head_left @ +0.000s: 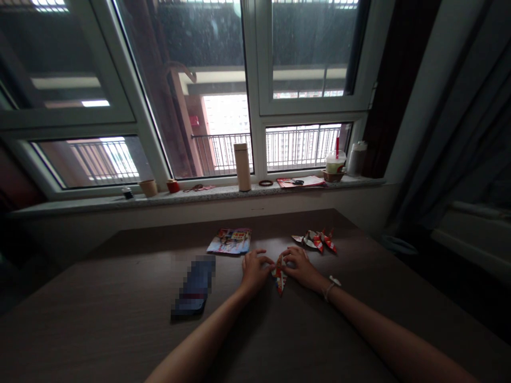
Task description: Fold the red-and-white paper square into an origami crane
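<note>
A narrow, pointed piece of folded printed paper [280, 283], red, white and multicoloured, lies between my hands near the middle of the table. My left hand [254, 272] comes in from its left, fingers curved and the fingertips at the paper's edge. On the other side, my right hand [302, 268] has its thumb and fingers closed on the paper's upper right part, hiding some of it. Just beyond my right hand sit several folded paper figures [317, 241] in similar red and white print.
A stack of colourful printed sheets [230, 241] and a dark phone-like object [194, 287], pixelated, lie left of my hands on the brown table [120, 298]. Along the windowsill stand a tan bottle [242, 167], a drink cup [335, 162], scissors [296, 182] and a paper cup [148, 187].
</note>
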`<state>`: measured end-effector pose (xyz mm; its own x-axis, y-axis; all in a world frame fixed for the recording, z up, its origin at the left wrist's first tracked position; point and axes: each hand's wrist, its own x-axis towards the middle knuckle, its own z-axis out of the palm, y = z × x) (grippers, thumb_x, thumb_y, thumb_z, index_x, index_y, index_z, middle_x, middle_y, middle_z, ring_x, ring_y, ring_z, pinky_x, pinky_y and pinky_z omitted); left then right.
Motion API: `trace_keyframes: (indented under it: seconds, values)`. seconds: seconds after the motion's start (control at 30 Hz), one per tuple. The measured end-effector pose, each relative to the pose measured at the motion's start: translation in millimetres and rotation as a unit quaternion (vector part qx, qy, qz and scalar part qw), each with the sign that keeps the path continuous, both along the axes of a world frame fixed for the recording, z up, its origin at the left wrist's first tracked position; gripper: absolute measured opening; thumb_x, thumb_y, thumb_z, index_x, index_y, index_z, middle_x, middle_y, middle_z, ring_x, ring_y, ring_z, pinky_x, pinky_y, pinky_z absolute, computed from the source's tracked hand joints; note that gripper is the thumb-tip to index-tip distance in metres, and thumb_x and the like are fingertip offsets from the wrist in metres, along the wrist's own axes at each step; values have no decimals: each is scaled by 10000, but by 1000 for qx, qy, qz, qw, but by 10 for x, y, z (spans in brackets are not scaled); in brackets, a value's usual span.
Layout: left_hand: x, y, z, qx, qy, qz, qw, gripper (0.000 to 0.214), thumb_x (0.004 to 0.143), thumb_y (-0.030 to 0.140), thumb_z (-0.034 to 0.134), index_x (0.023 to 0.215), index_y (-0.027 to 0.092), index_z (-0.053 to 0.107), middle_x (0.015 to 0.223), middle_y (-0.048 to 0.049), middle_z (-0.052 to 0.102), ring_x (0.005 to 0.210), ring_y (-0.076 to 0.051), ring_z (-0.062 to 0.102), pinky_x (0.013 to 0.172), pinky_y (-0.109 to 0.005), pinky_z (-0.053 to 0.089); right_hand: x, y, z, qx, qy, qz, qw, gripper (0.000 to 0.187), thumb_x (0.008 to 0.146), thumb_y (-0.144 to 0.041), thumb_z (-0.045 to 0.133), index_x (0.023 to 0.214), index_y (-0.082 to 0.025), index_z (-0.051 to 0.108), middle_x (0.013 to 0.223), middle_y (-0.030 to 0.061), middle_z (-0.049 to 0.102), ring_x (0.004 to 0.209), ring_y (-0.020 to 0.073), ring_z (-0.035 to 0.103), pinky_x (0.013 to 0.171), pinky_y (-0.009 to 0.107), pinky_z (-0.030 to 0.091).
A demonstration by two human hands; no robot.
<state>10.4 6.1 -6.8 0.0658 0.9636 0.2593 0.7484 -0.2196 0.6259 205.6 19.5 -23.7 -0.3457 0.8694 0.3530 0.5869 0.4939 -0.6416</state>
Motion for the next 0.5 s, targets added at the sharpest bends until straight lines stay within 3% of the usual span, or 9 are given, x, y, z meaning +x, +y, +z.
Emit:
trace_keyframes:
  seconds: [0.5]
  values:
    - [16,-14,42,2,-20,-1,1000,33,751,298,744,772,287,767,1239,-7,625,1216,-262,485,1087,-452,314,11,-20,16,7,7,7,1000,168,836,-395,665,875,-250,742,1133,48,664,1221,266,458,1110,461,265]
